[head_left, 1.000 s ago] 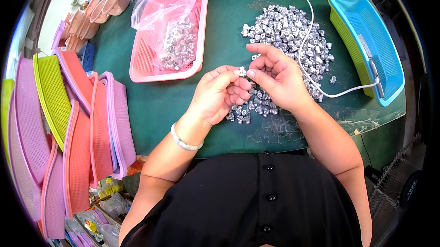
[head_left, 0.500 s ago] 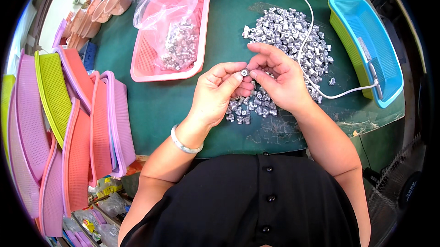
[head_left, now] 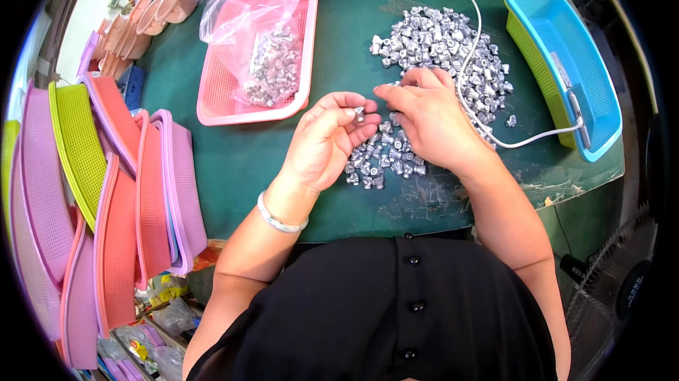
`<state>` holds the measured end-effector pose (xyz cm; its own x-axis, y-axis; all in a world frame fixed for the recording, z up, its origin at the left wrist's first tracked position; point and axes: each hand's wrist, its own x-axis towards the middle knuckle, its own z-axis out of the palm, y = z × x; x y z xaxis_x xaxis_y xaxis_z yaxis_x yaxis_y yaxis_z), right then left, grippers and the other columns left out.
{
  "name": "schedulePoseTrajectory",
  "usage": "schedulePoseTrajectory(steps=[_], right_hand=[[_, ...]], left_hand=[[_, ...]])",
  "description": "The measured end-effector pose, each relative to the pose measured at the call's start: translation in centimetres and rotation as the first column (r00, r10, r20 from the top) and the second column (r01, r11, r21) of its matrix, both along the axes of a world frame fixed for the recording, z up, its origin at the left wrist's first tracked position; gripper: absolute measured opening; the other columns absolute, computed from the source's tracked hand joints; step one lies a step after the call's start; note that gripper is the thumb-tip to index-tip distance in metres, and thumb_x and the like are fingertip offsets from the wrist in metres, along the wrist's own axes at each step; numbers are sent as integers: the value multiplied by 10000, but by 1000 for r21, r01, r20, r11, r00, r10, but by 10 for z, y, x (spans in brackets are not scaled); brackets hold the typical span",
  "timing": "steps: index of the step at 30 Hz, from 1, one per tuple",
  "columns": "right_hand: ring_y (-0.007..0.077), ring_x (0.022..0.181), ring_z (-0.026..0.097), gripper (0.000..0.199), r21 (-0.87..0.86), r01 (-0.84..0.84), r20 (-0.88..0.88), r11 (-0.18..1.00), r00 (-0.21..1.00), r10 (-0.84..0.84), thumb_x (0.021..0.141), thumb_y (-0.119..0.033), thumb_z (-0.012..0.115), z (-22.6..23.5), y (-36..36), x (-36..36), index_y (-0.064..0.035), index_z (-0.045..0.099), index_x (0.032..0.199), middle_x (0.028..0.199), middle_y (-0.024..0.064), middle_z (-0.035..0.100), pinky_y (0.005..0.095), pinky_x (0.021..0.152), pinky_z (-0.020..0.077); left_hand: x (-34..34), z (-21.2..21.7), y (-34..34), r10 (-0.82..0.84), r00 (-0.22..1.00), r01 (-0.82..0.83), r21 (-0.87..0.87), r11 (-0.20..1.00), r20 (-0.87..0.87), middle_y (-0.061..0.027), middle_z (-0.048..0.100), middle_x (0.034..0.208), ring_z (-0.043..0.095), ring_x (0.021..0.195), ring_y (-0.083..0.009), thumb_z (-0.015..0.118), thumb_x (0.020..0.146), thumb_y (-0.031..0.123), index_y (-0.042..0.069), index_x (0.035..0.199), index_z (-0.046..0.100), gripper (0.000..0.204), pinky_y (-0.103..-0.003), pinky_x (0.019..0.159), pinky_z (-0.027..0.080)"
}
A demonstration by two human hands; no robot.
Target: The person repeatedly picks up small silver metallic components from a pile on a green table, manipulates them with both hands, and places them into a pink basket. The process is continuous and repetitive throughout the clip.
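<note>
My left hand, palm turned up, pinches a small silvery metal fitting between thumb and fingers. To its right, my right hand hovers palm down over the loose fittings, its index finger stretched left and the thumb apart from it. The other fingers bend down toward the pile, and their tips are partly hidden. A large heap of similar metal fittings spreads beyond and beside the right hand. A smaller cluster of fittings lies nearer me, below both hands.
A pink basket holds a clear plastic bag of fittings at left. On the right stands a blue and green basket, with a white cable running across the table. Stacked baskets fill the left side; a fan stands lower right.
My hands have parted. The fitting, formerly between both hands' fingertips, stays in the left one, which has turned palm up; the right hand has turned palm down over the pile.
</note>
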<state>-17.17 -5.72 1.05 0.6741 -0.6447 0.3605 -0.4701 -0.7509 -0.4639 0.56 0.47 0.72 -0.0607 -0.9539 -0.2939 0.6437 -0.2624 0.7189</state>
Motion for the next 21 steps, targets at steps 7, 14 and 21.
schedulePoseTrajectory(steps=[7,14,21], right_hand=[[228,881,517,359,-28,-15,-52,1000,999,14,699,-38,611,-2,3,1,-80,584,1054,775,43,620,376,831,329],[264,729,546,398,256,-48,356,965,933,-48,697,26,589,-5,1,4,-47,558,1087,712,80,592,365,702,426],[108,753,600,410,577,-300,606,760,781,-152,798,42,569,-6,3,6,-4,479,1195,818,62,638,243,708,480]], left_hand=[[-5,6,2,-67,927,41,78,996,369,-14,557,731,483,591,-69,537,852,72,20,944,564,110,-186,508,370],[-12,11,2,-109,797,90,62,994,594,-5,571,747,436,552,-16,555,848,92,13,972,565,148,-145,475,334],[-10,11,-1,-255,845,223,123,967,471,-19,591,749,419,532,-25,566,866,166,12,916,598,165,-149,452,320]])
